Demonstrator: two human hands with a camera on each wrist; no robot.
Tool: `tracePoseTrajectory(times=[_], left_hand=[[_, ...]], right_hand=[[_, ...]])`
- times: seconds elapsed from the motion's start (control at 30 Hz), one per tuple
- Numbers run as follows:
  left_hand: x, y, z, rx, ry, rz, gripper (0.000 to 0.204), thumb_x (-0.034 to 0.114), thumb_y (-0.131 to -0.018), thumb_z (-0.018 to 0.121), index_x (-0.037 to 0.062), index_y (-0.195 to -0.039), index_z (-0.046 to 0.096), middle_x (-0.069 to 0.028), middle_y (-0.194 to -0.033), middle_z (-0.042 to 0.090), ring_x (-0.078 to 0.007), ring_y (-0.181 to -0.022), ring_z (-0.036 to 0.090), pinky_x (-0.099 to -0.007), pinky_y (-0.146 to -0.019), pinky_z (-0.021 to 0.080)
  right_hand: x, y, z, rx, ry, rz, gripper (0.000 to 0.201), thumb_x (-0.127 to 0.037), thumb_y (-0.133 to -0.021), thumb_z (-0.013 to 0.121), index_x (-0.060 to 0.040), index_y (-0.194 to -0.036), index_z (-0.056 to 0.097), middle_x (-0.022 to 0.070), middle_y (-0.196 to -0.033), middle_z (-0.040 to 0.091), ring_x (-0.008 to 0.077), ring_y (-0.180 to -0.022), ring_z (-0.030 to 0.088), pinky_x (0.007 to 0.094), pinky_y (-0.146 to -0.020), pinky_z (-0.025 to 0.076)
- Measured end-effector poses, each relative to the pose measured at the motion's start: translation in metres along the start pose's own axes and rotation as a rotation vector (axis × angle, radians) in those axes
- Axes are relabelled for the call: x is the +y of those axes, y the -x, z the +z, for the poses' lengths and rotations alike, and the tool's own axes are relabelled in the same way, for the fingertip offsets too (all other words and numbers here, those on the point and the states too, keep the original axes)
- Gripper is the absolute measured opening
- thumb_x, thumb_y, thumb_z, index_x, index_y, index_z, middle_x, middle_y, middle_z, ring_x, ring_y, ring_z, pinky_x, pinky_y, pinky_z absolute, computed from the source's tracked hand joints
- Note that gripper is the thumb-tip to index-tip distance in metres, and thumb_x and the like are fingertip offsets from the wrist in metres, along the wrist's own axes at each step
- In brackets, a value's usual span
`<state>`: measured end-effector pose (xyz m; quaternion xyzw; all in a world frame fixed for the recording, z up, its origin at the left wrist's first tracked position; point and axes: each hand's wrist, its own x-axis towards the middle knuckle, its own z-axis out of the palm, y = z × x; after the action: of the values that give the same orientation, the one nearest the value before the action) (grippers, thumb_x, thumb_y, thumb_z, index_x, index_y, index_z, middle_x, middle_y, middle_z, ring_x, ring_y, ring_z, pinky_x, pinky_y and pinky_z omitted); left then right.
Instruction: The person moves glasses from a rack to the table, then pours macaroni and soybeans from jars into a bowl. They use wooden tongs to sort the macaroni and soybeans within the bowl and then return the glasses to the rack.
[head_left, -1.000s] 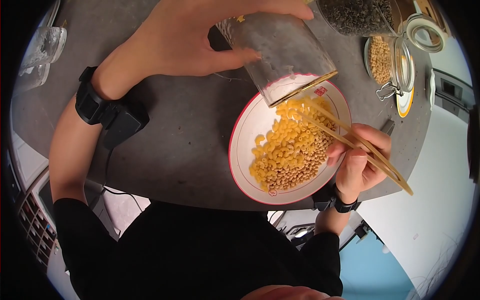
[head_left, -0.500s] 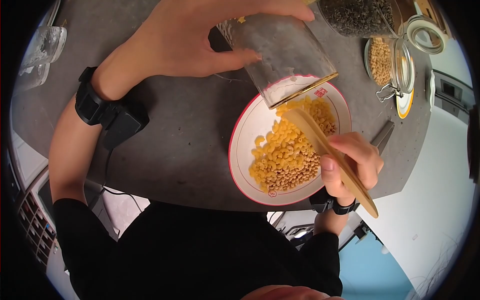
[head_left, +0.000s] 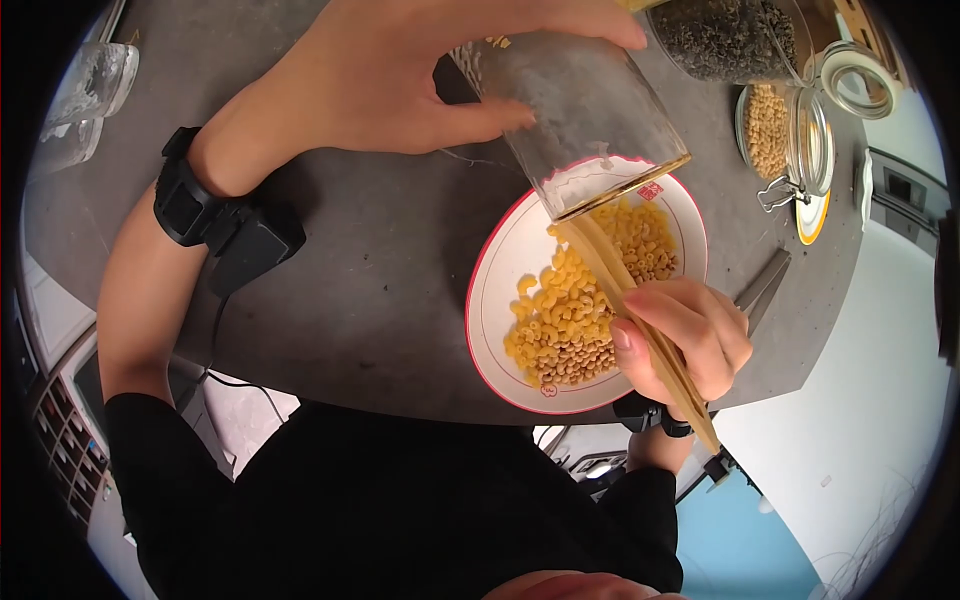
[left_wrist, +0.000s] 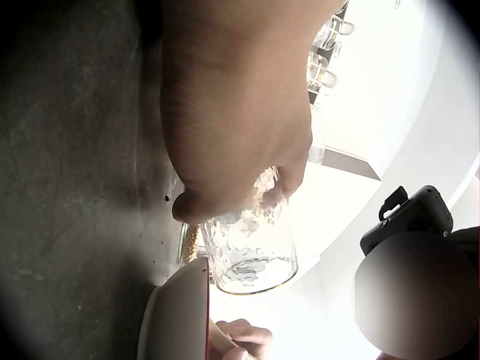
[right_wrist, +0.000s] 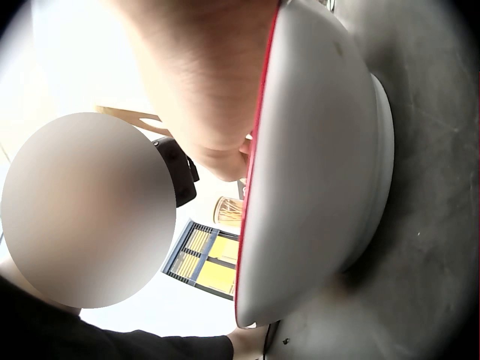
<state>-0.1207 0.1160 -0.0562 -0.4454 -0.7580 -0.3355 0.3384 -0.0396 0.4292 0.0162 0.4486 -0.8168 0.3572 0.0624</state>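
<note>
My left hand (head_left: 390,80) grips a clear glass cup (head_left: 590,120), tilted with its gold rim over the far edge of a white bowl (head_left: 490,300) with a red rim. A few yellow bits show deep inside the glass, near its base. Yellow elbow macaroni (head_left: 555,290) lies in the bowl beside tan beans (head_left: 575,362). My right hand (head_left: 690,340) holds wooden tongs (head_left: 600,255) over the bowl, their tips close below the glass rim. In the left wrist view the glass (left_wrist: 251,259) leans over the bowl's edge (left_wrist: 176,315).
An open clip-top jar of beans (head_left: 768,135) lies on its side at the right, by a yellow-rimmed plate (head_left: 815,218). A container of dark dried leaves (head_left: 720,40) is behind it. A grey metal utensil (head_left: 765,285) lies right of the bowl; clear glassware (head_left: 90,85) is far left.
The right hand has turned the tongs and brought them left over the bowl, tips near the glass rim. The grey utensil has come into fuller view. The left hand still holds the glass tilted.
</note>
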Motion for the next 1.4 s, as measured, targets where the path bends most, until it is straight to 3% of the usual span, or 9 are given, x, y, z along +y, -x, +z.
tracePoseTrajectory(times=[0.23, 0.33, 0.53, 0.83, 0.97, 1.13, 1.2, 1.33, 1.4], left_hand=[[0.025, -0.018, -0.019, -0.071, -0.007, -0.065, 0.053, 0.017, -0.08, 0.078, 0.0127, -0.132, 0.067, -0.0091, -0.124, 0.065, -0.0286, -0.114, 0.061, -0.0433, -0.098, 0.046], [0.004, -0.01, -0.005, -0.019, -0.021, 0.019, 0.054, 0.017, -0.08, 0.078, 0.0128, -0.133, 0.067, -0.0091, -0.124, 0.064, -0.0288, -0.114, 0.06, -0.0431, -0.098, 0.047], [0.008, -0.006, -0.007, -0.016, 0.035, -0.043, 0.057, 0.015, -0.078, 0.08, 0.0129, -0.133, 0.067, -0.0091, -0.124, 0.064, -0.0292, -0.114, 0.06, -0.0432, -0.098, 0.046], [0.004, -0.002, -0.006, -0.024, 0.002, -0.022, 0.052, 0.018, -0.082, 0.078, 0.012, -0.133, 0.067, -0.0095, -0.124, 0.064, -0.0292, -0.113, 0.06, -0.0432, -0.097, 0.046], [0.017, -0.013, -0.015, -0.101, -0.011, -0.066, 0.052, 0.018, -0.082, 0.078, 0.0123, -0.133, 0.067, -0.0098, -0.124, 0.064, -0.0294, -0.113, 0.06, -0.0433, -0.098, 0.046], [0.004, -0.001, -0.006, -0.007, 0.036, -0.028, 0.054, 0.017, -0.081, 0.079, 0.012, -0.133, 0.067, -0.0098, -0.124, 0.064, -0.0296, -0.114, 0.06, -0.0436, -0.098, 0.046], [0.004, -0.003, -0.005, 0.0, 0.021, -0.018, 0.055, 0.017, -0.08, 0.079, 0.012, -0.133, 0.067, -0.0097, -0.124, 0.064, -0.0296, -0.113, 0.06, -0.0434, -0.098, 0.046], [0.027, -0.022, -0.023, -0.127, -0.016, -0.098, 0.055, 0.016, -0.079, 0.079, 0.0121, -0.133, 0.068, -0.0098, -0.123, 0.064, -0.0295, -0.113, 0.06, -0.0427, -0.097, 0.047], [0.012, -0.008, -0.011, -0.075, 0.007, -0.073, 0.055, 0.015, -0.079, 0.079, 0.0119, -0.133, 0.068, -0.0098, -0.123, 0.064, -0.0295, -0.113, 0.06, -0.0426, -0.097, 0.047]], right_hand=[[0.0, 0.0, 0.002, 0.017, -0.004, -0.002, 0.026, -0.018, -0.078, 0.087, -0.0069, -0.098, 0.073, 0.0044, -0.073, 0.069, 0.0191, -0.057, 0.066, 0.0286, -0.046, 0.047], [0.0, 0.0, 0.002, 0.019, -0.011, -0.012, 0.027, -0.019, -0.078, 0.087, -0.0062, -0.099, 0.073, 0.0046, -0.073, 0.069, 0.019, -0.056, 0.066, 0.0288, -0.046, 0.046], [-0.003, 0.001, 0.003, -0.009, -0.034, -0.047, 0.027, -0.018, -0.078, 0.087, -0.0053, -0.098, 0.074, 0.0046, -0.073, 0.067, 0.0186, -0.055, 0.064, 0.029, -0.045, 0.046], [-0.006, 0.003, 0.007, -0.008, 0.027, -0.092, 0.031, 0.002, -0.068, 0.082, -0.007, -0.097, 0.075, 0.0022, -0.072, 0.062, 0.0178, -0.054, 0.061, 0.0293, -0.046, 0.047], [-0.005, 0.003, 0.004, 0.036, -0.012, -0.095, 0.024, -0.003, -0.072, 0.083, -0.0075, -0.095, 0.075, 0.0024, -0.073, 0.063, 0.0178, -0.053, 0.061, 0.029, -0.045, 0.047], [-0.004, 0.009, -0.001, 0.128, -0.108, -0.054, 0.019, -0.011, -0.081, 0.083, -0.0061, -0.096, 0.072, 0.0043, -0.075, 0.066, 0.0177, -0.056, 0.064, 0.0295, -0.044, 0.049], [0.0, 0.018, 0.0, 0.289, -0.239, -0.037, 0.025, -0.017, -0.087, 0.082, -0.0038, -0.102, 0.067, 0.0074, -0.077, 0.068, 0.0195, -0.056, 0.066, 0.031, -0.044, 0.05], [0.0, 0.013, 0.007, 0.363, -0.169, 0.02, 0.037, -0.027, -0.088, 0.083, -0.0019, -0.103, 0.061, 0.0099, -0.075, 0.068, 0.0225, -0.052, 0.065, 0.033, -0.044, 0.051], [0.0, 0.016, -0.001, 0.314, -0.17, -0.035, 0.037, -0.024, -0.087, 0.083, -0.0006, -0.106, 0.06, 0.0098, -0.07, 0.067, 0.0226, -0.052, 0.066, 0.0333, -0.044, 0.051]])
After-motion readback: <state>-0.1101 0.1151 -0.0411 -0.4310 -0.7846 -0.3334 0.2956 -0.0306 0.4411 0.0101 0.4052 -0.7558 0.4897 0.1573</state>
